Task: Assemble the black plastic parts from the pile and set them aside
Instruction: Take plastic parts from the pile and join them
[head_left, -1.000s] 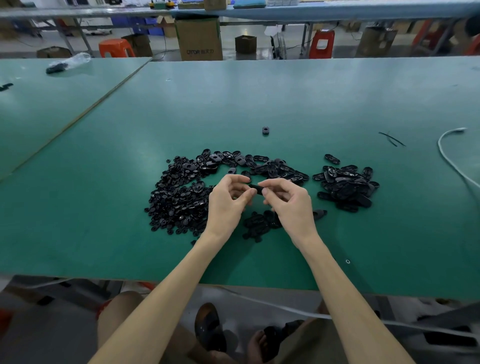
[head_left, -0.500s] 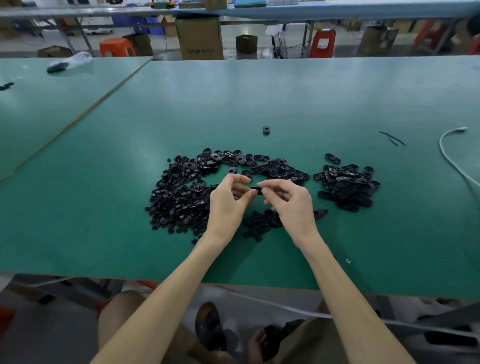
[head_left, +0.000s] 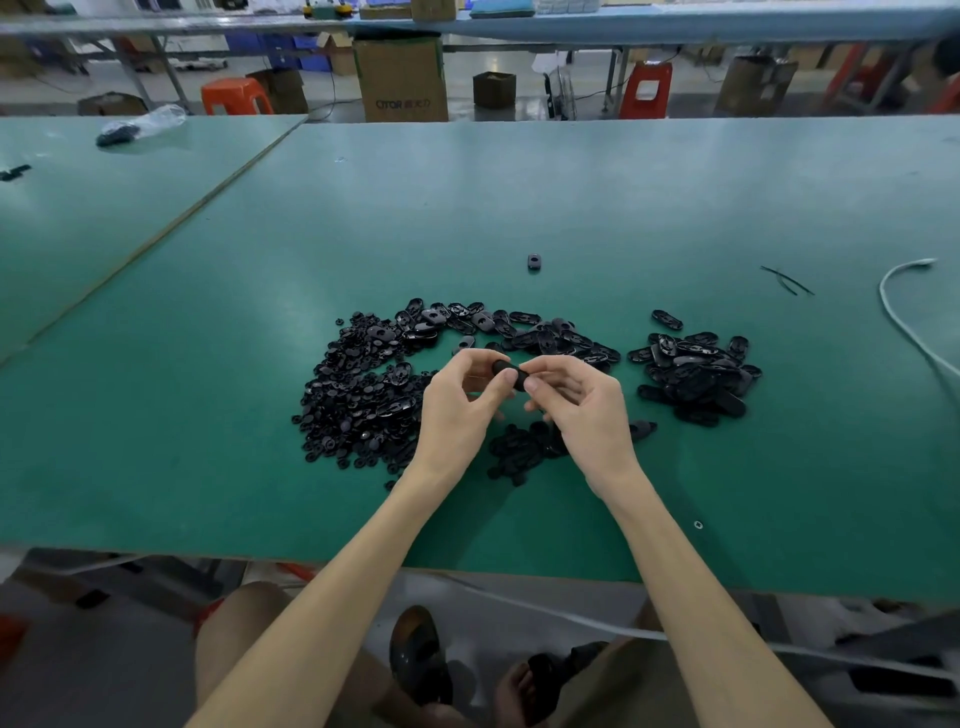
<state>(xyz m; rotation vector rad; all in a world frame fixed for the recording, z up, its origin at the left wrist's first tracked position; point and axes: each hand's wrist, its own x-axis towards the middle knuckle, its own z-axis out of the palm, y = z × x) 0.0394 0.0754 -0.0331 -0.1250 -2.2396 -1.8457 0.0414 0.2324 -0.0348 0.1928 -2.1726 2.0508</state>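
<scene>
Small black oval plastic part (head_left: 508, 373), pinched between left hand (head_left: 457, 410) and right hand (head_left: 584, 410) fingertips, above black parts pile (head_left: 363, 395) near green table (head_left: 519, 197) front edge.

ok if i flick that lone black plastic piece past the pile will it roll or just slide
Probably slides: the lone small black plastic piece looks flat, lying low on the smooth green table. Likely light and stiff: the left hand and right hand pinch a comparable black oval part without it bending.
</scene>
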